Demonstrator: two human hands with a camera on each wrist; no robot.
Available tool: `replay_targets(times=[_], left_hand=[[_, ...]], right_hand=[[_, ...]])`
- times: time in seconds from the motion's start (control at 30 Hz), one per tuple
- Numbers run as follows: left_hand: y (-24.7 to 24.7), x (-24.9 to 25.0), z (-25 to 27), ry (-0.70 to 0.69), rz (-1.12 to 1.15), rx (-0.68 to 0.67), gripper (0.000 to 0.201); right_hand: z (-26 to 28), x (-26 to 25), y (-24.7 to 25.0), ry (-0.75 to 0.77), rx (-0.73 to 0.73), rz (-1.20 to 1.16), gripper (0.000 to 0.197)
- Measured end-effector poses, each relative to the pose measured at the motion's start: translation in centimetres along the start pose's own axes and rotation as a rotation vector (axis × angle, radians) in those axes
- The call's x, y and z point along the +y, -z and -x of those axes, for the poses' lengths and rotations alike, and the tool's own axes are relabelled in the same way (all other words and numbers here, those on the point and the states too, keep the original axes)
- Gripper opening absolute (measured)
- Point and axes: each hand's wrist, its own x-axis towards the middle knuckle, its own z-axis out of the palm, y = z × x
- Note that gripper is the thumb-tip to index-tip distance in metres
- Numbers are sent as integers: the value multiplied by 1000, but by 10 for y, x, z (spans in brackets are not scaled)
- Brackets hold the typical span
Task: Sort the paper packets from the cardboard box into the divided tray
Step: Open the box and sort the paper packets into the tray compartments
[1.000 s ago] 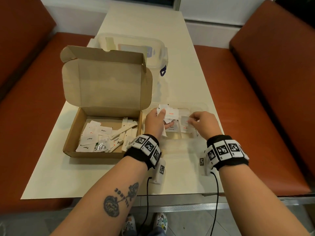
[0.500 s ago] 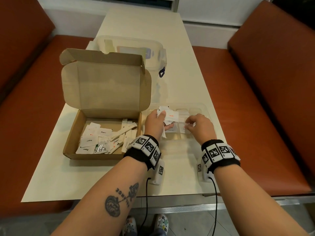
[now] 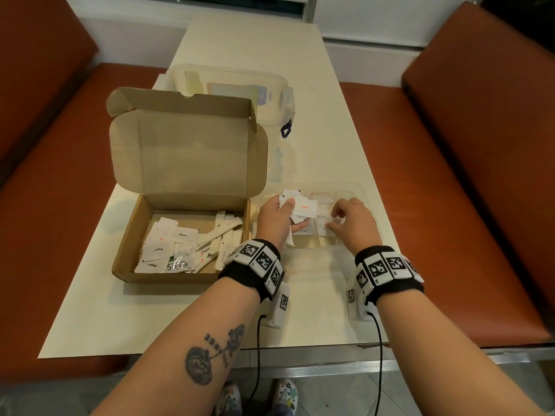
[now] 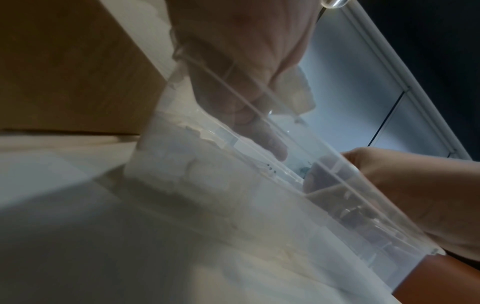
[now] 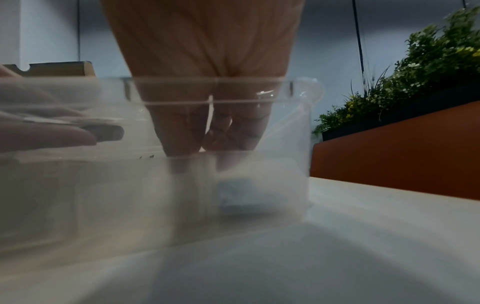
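An open cardboard box (image 3: 126,259) on the cream table holds several white paper packets (image 3: 168,247). To its right stands the clear divided tray (image 3: 369,205), with a few packets lying in its compartments. My left hand (image 3: 289,211) hovers over the tray's left part and grips a bunch of white packets (image 3: 304,207), one printed "Salt". My right hand (image 3: 333,220) reaches down into a middle compartment, fingertips (image 5: 182,144) at the floor, pinching a packet (image 3: 322,228). The left wrist view shows the held bunch (image 4: 298,92) through the tray wall (image 4: 207,185).
A clear lidded plastic container (image 3: 234,91) sits behind the box, whose raised lid (image 3: 186,157) stands tall. Orange benches (image 3: 465,175) flank the table. The table's near edge (image 3: 180,349) lies just under my forearms. Green plants (image 5: 415,72) stand beyond the right bench.
My right hand has moved left and down into the tray with its packet. The left hand has held still with its bunch.
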Motion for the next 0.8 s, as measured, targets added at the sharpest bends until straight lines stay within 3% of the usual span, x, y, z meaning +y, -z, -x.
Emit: replay_targets(times=[0.27, 0.4, 0.57, 0.8], left_hand=[[0, 0, -1, 23, -18, -22, 12], [0, 0, -2, 21, 4, -27, 12], [0, 0, -2, 16, 8, -35, 14], [1, 0, -2, 4, -26, -20, 15]], right_hand=[[-3, -6, 0, -22, 10, 33, 16], [0, -19, 7, -3, 128, -222, 10], [2, -36, 11, -80, -20, -511, 20], [2, -32, 6, -130, -14, -634, 11]])
